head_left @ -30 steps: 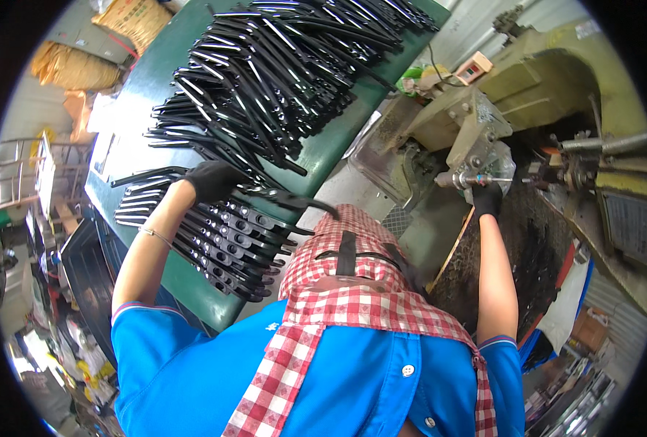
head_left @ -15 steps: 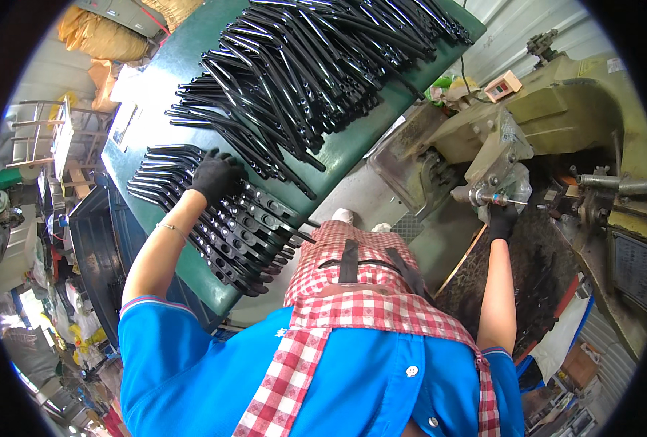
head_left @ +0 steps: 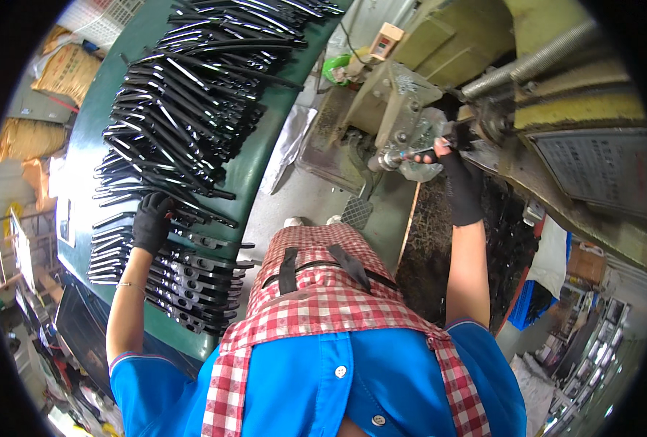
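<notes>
My left hand [head_left: 152, 223], in a black glove, rests at the upper end of a neat row of bent black metal rods [head_left: 192, 280] with flattened, drilled ends. Its fingers curl over one bent rod [head_left: 201, 239] at the top of that row. A larger heap of similar rods [head_left: 185, 109] lies just beyond, on the green tabletop [head_left: 265, 124]. On the right, my right hand [head_left: 456, 178] wears a black glove that leaves its fingertips bare. Thumb and fingers close round the end of a thin metal lever [head_left: 405, 155] on a machine; the palm side is hidden.
The olive-green machine [head_left: 476, 44] fills the upper right, with clear plastic [head_left: 424, 164] hanging beside the lever. A ridged foot pedal [head_left: 358, 212] sits on the floor below. Woven sacks [head_left: 61, 73] stand beyond the table, and a blue crate [head_left: 533, 304] is at lower right.
The view has swung to the right, so the table appears farther left. My left hand stays at the row's upper part, its fingers more curled. My right hand's bare fingertips now show at the lever.
</notes>
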The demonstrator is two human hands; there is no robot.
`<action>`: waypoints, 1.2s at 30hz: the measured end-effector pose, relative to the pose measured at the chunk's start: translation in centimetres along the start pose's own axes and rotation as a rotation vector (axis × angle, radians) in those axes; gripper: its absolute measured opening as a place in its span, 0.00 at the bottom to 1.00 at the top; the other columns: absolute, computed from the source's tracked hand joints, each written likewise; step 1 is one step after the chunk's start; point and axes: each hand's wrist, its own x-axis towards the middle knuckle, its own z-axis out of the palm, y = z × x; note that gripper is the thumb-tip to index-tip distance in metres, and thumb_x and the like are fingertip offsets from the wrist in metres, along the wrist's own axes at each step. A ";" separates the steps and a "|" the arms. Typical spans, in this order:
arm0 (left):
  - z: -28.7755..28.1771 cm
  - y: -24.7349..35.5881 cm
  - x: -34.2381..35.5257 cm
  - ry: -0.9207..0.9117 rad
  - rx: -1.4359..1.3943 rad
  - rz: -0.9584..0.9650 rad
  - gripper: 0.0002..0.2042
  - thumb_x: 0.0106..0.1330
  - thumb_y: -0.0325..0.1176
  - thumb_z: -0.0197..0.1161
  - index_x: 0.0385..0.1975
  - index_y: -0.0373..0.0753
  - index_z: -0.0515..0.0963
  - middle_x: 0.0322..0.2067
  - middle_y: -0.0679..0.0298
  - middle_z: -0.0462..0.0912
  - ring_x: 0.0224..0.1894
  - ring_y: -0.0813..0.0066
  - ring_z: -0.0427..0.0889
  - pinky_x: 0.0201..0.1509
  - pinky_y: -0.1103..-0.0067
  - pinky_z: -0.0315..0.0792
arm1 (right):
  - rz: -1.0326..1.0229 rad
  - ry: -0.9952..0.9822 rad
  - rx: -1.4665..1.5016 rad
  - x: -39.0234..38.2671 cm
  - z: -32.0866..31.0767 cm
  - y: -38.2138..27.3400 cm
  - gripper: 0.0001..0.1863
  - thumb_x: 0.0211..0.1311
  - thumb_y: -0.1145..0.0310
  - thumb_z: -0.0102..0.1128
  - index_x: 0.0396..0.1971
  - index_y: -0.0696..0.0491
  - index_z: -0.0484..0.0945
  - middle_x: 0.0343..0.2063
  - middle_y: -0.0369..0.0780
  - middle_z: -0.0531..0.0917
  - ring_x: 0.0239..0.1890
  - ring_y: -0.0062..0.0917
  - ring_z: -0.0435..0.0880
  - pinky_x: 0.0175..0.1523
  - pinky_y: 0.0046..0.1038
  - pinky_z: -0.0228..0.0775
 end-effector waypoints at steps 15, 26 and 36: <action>-2.9 -4.9 5.2 0.450 -0.128 0.084 0.21 0.59 0.18 0.55 0.53 0.40 0.73 0.44 0.57 0.79 0.47 0.59 0.77 0.52 0.70 0.70 | -0.049 0.475 -0.244 -5.4 -12.3 11.0 0.06 0.58 0.76 0.63 0.28 0.55 0.73 0.26 0.32 0.74 0.29 0.18 0.76 0.33 0.26 0.79; -9.1 7.6 12.4 0.421 -0.201 0.336 0.16 0.60 0.20 0.58 0.49 0.40 0.75 0.36 0.58 0.79 0.37 0.59 0.79 0.40 0.73 0.73 | 0.367 0.562 -1.591 -18.6 -31.4 19.2 0.17 0.44 0.66 0.59 0.38 0.52 0.74 0.45 0.48 0.76 0.50 0.48 0.73 0.49 0.45 0.69; -11.7 17.0 14.2 0.169 -0.375 0.531 0.15 0.58 0.25 0.59 0.46 0.42 0.75 0.29 0.57 0.78 0.31 0.55 0.80 0.32 0.69 0.73 | 0.328 0.325 -1.437 -17.6 -29.6 13.1 0.19 0.48 0.62 0.63 0.42 0.51 0.76 0.43 0.50 0.77 0.45 0.47 0.76 0.50 0.43 0.70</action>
